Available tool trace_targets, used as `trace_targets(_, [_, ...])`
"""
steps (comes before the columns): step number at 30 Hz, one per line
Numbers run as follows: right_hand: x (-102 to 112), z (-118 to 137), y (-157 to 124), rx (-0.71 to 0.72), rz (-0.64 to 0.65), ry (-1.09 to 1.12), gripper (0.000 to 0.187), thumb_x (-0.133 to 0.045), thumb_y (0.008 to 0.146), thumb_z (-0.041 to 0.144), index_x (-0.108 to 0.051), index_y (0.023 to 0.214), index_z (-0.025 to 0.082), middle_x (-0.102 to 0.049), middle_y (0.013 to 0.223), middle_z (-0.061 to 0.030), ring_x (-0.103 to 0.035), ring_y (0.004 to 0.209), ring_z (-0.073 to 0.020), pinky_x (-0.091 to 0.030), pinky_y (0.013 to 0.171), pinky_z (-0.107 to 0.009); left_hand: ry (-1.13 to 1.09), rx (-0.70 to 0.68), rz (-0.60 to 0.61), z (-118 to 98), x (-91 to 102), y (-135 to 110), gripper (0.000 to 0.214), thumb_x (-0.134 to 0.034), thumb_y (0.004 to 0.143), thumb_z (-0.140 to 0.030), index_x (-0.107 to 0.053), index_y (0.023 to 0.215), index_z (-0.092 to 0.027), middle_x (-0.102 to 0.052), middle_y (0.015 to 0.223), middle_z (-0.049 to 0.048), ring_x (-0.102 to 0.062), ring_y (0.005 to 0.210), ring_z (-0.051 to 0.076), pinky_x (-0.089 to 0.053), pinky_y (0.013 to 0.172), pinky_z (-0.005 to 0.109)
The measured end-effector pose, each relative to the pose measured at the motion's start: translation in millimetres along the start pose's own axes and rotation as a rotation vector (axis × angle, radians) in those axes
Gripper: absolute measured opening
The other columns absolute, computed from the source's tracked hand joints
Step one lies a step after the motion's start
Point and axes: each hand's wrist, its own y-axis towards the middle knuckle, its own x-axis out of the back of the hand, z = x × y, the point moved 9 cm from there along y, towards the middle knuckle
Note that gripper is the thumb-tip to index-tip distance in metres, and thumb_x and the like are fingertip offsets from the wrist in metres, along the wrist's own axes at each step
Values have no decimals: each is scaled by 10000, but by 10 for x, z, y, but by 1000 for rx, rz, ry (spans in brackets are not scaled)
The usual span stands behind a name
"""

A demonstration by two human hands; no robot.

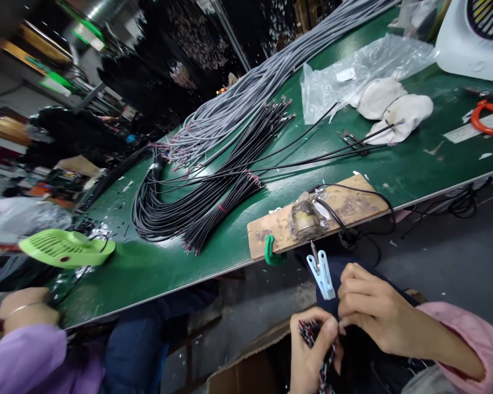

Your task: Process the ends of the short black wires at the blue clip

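Note:
My left hand (310,350) is closed round a bundle of thin wires with red and black stripped ends (310,331), held low over my lap. My right hand (372,309) pinches at the same wire ends from the right, fingers curled. Just above the hands, a soldering iron tip (313,250) sticks out from a wooden board (353,205) at the green table's edge, with a light-blue clothes peg (322,273) hanging beside it.
On the green table (414,158) lie a black cable bundle (201,202), grey cables (250,93), a plastic bag (353,71), white cloths (394,106), orange scissors (491,112). A green fan (66,249) and another person's arm in a purple sleeve (24,339) are at left. A cardboard box (246,366) sits below.

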Motion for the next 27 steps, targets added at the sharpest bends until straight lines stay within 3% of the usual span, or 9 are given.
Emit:
trace_targets(3, [-55, -67, 15, -47, 91, 338, 299, -575, 945, 367, -617, 735, 159, -570, 728, -32, -493, 749, -175, -385, 713, -325, -50, -100, 106, -113, -83, 2, 248, -851, 679, -330, -674, 736, -166, -655, 595, -1, -472, 313, 21, -292, 311, 110])
trace_targets(5, [-100, -232, 31, -183, 98, 589, 364, -596, 906, 484, -604, 752, 154, -538, 756, -21, -492, 718, -156, -390, 668, -294, -46, -191, 112, -167, -89, 12, 224, -852, 675, -327, -698, 739, -176, -647, 617, 0, -489, 347, 32, -315, 328, 129])
trace_targets(7, [-110, -426, 60, -339, 39, 708, 354, -628, 884, 486, -602, 785, 148, -520, 775, -11, -486, 715, -141, -387, 662, -272, -16, -260, 77, -199, -67, 25, 221, -845, 680, -339, -704, 736, -180, -613, 616, -10, -481, 363, 36, -323, 343, 148])
trace_targets(10, [-54, -582, 174, -453, -88, 736, 397, -640, 861, 524, -632, 807, 131, -545, 757, -11, -480, 724, -137, -381, 687, -262, 53, -348, 40, -294, -57, 28, 208, -828, 697, -349, -709, 729, -182, -576, 631, -14, -484, 390, 47, -312, 355, 167])
trace_targets(15, [-137, -539, 394, -521, -112, 868, 503, -669, 793, 604, -670, 742, 103, -526, 645, 7, -412, 588, -95, -321, 548, -220, 116, -424, 63, -481, -106, 61, 175, -799, 729, -355, -731, 715, -196, -548, 597, -25, -456, 366, 42, -272, 337, 169])
trace_targets(21, [-208, -504, 410, -561, -143, 1018, 455, -748, 743, 553, -655, 718, 108, -527, 599, 16, -421, 529, -84, -324, 509, -211, 101, -375, 15, -444, -101, 172, 191, -811, 715, -366, -713, 701, -203, -497, 520, -64, -415, 298, 18, -262, 314, 145])
trace_targets(27, [-184, -677, 289, -571, -219, 1072, 520, -644, 804, 625, -670, 708, 115, -553, 669, -20, -441, 619, -117, -358, 578, -241, 37, -313, -43, -404, -109, 158, 245, -826, 689, -391, -679, 673, -195, -461, 479, -83, -386, 285, 10, -258, 321, 130])
